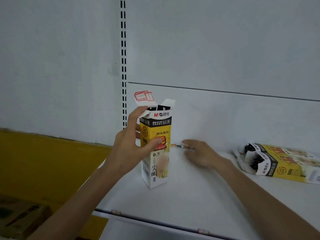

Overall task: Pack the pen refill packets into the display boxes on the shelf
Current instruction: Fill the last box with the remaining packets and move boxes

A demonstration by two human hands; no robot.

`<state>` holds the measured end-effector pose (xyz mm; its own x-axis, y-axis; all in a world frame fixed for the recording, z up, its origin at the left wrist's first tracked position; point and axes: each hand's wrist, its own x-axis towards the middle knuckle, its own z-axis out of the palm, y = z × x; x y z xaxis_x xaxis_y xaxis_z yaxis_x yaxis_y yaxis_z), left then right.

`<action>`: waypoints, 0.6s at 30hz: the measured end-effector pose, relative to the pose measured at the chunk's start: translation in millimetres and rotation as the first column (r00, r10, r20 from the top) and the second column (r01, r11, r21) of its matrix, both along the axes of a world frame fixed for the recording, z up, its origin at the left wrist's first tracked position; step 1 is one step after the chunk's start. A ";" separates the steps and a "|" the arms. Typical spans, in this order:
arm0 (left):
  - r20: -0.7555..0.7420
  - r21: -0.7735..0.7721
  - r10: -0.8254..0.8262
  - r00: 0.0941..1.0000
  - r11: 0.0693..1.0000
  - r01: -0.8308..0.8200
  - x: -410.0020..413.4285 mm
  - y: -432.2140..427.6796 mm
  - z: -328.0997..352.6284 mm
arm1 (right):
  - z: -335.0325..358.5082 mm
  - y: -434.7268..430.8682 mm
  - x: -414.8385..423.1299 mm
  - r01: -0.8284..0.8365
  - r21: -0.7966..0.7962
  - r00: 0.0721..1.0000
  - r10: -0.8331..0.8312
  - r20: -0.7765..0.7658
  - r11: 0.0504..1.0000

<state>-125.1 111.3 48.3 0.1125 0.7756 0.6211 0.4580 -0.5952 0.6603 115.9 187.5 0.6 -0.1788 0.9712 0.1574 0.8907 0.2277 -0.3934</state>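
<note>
The left hand (131, 144) wraps the upright box (155, 146) at frame center. The right hand (199, 154), blurred, fingers loosely spread and empty, is nearer the refill (180, 146) lying sideways just beyond its fingertips, behind the box. More boxes (280, 161) lie at the right edge.

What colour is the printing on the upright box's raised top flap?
Red outline drawings on white, on the flap; head view.

The box (155, 146) is showing white and yellow sides with a black band and red logo. The shelf (199, 196) is looking white, and the wall (43, 161) below is showing yellow.
</note>
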 end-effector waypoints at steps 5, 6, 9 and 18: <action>-0.002 -0.002 0.002 1.000 1.000 -0.002 1.4 -0.4 -0.1 | 4.8 -1.9 4.1 -0.002 0.071 0.967 -0.016 0.252 0.997; 0.002 0.001 0.000 1.000 1.000 0.000 1.9 -1.4 -0.1 | 7.9 -3.2 3.2 -0.032 0.070 0.952 0.009 0.304 0.997; 0.000 0.010 -0.010 1.000 1.000 0.010 3.2 -5.1 -1.4 | 13.3 -8.3 3.0 -0.097 0.102 0.936 0.056 0.347 0.990; 0.024 0.019 -0.091 0.996 0.996 0.090 3.5 -8.7 -2.1 | 138.3 -56.7 -26.4 0.139 0.594 0.557 0.433 -0.708 0.792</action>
<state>-121.5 102.6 46.2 0.1663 0.7518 0.6381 0.3856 -0.6452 0.6596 89.5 130.8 138.8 0.1639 0.6246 0.7636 0.2057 0.7354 -0.6457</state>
